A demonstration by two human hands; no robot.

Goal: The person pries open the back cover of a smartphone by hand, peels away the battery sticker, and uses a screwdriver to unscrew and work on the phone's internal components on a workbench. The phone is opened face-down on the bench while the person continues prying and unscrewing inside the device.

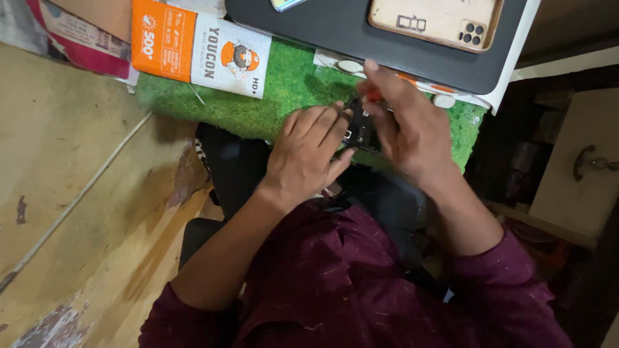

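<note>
My left hand [308, 149] rests on the near edge of a green turf mat [284, 90], its fingers pressing on a small dark phone part [358, 129]. My right hand [406, 125] is closed around a red-handled tool [375, 95], mostly hidden by the fingers, with its tip over the same dark part. The part lies between both hands, and much of it is covered.
A dark board [335, 29] at the top carries a beige phone back cover with a camera cluster [435, 20]. An orange and white flat box [196, 45] lies on the mat's left. A worn wooden surface [77, 180] lies to the left, and a drawer with a metal handle [590, 161] to the right.
</note>
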